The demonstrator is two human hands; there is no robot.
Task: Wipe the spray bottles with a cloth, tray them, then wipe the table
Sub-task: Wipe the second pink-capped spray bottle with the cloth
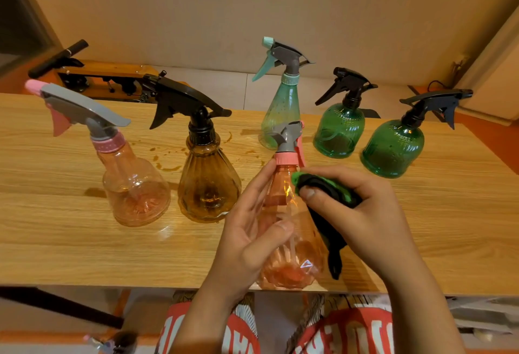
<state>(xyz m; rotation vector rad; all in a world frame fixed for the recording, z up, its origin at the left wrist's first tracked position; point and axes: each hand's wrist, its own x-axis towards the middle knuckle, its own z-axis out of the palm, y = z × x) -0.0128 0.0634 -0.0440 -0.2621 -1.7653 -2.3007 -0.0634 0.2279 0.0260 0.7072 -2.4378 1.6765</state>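
green-edged black cloth [323, 188] sits bunched under the curled fingers and thumb of my right hand [365, 213], pressed to the shoulder of the pink bottle [289, 247]. my left hand [252, 230] wraps that bottle, thumb across the front and forefinger up by the collar, at the near edge of the table [70, 241]. to wipe well i'd grip firmly with the left, turn the bottle against the cloth, and work from neck to base. brown drips [165, 167] beside the amber bottle [209, 185] are for the table wipe.
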